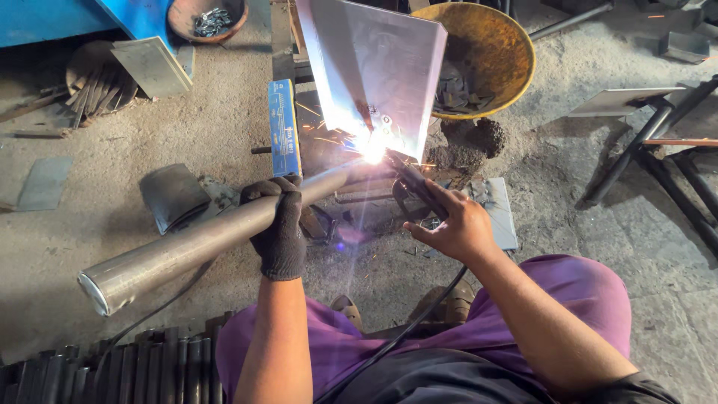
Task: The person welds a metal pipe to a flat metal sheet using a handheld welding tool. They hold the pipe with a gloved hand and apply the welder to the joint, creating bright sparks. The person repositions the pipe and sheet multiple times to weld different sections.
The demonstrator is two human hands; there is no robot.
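My left hand (280,224), in a black glove, grips a long steel pipe (179,251) that runs from the lower left up to a shiny metal plate (374,60) standing tilted at its far end. My bare right hand (452,224) holds a dark welding electrode holder (415,183) whose tip meets the joint of pipe and plate. A bright white arc (372,150) glares there and throws sparks. A black cable (396,337) trails from the holder down past my purple trousers.
A blue box (284,127) lies left of the plate. A rusty yellow pan (486,52) with scrap stands behind it. Dark tubes (658,172) lie at right, several pipes (134,370) at bottom left, and a bowl of bolts (209,19) at top.
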